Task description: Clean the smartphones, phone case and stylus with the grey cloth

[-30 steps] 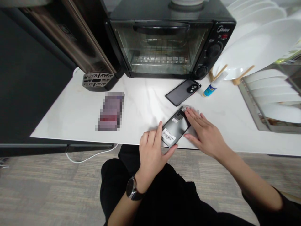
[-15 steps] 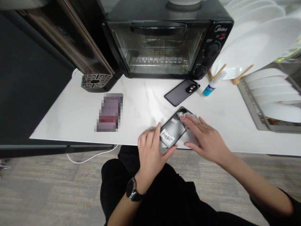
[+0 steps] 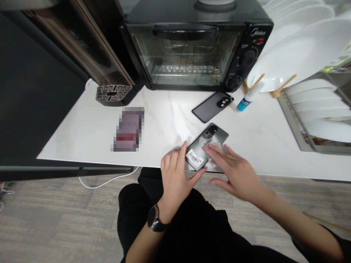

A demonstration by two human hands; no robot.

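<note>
A grey phone (image 3: 213,138) lies face down near the front edge of the white counter (image 3: 164,124), a barcode sticker on its near end. My left hand (image 3: 177,175) pinches that near end between thumb and fingers. My right hand (image 3: 233,170) lies flat with fingers stretched out, pressing a thin pale wipe (image 3: 216,146) onto the phone's back, near its middle. A black phone case (image 3: 212,106) lies beyond, and a small white bottle with a blue label (image 3: 246,100) lies on its side next to it.
A black toaster oven (image 3: 192,47) stands at the back, a dark appliance with a drip grille (image 3: 112,93) to its left. White plates stand in a rack (image 3: 309,58) at right. A blurred flat object (image 3: 128,128) lies at left. A white cable (image 3: 101,181) hangs below the counter.
My right hand has slid with the wipe from the phone's far camera end toward me, uncovering the camera. My left hand has stayed on the near end.
</note>
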